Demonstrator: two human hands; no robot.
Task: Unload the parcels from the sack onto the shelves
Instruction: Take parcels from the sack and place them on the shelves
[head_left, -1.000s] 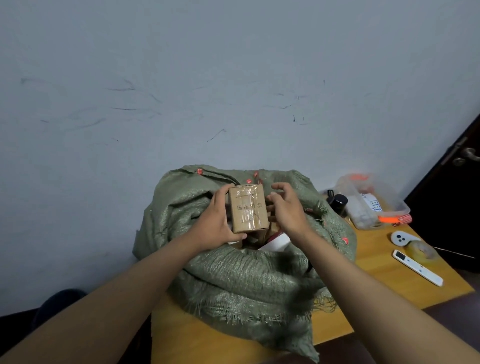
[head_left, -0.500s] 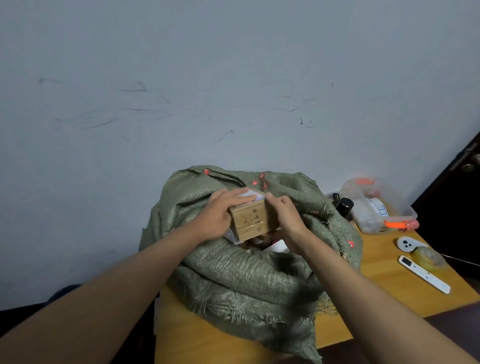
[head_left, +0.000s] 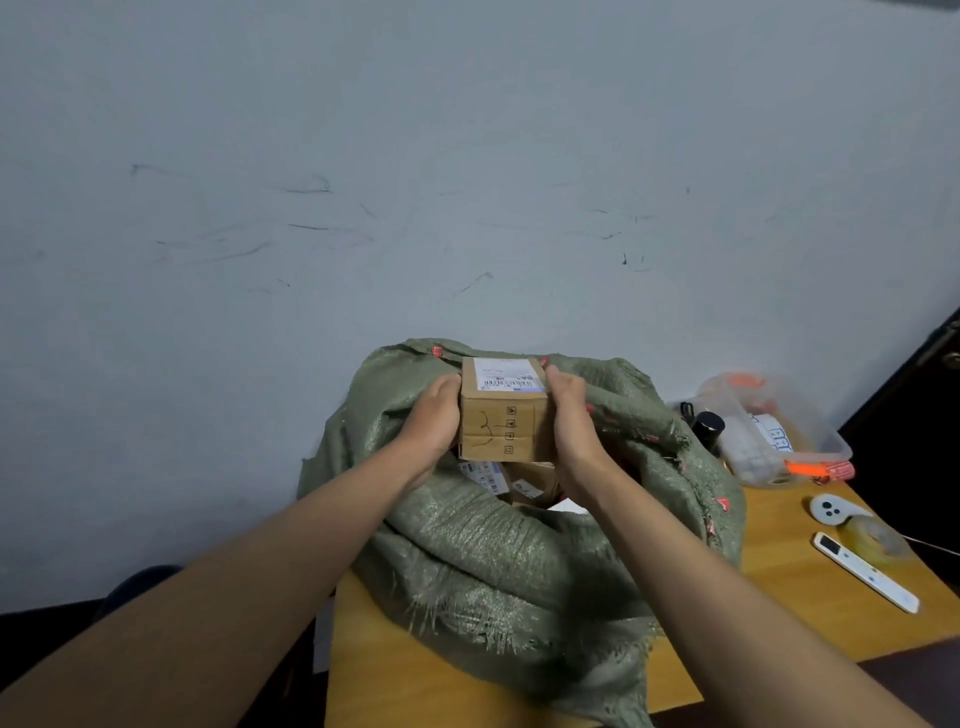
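Both hands, left grip (head_left: 434, 415) and right grip (head_left: 569, 415), clasp a cardboard parcel (head_left: 503, 423) just above the green sack (head_left: 519, 561) on the tabletop (head_left: 810, 613). More parcels apparently remain inside. Lift clear before turning shelfward.

A wooden table (head_left: 810, 618) with a yellowish top stands against a grey wall. A green woven sack (head_left: 519, 561) lies on it, filling the left and middle and hanging over the near edge. At 3 o'clock of the sack sit a clear plastic container (head_left: 779, 431) with an orange clip and a black-capped bottle (head_left: 707, 427) just beside it. Toward 4 o'clock lie a small white controller (head_left: 831, 510), a roll of clear tape (head_left: 872, 535) touching it, and a slim white remote (head_left: 865, 571).
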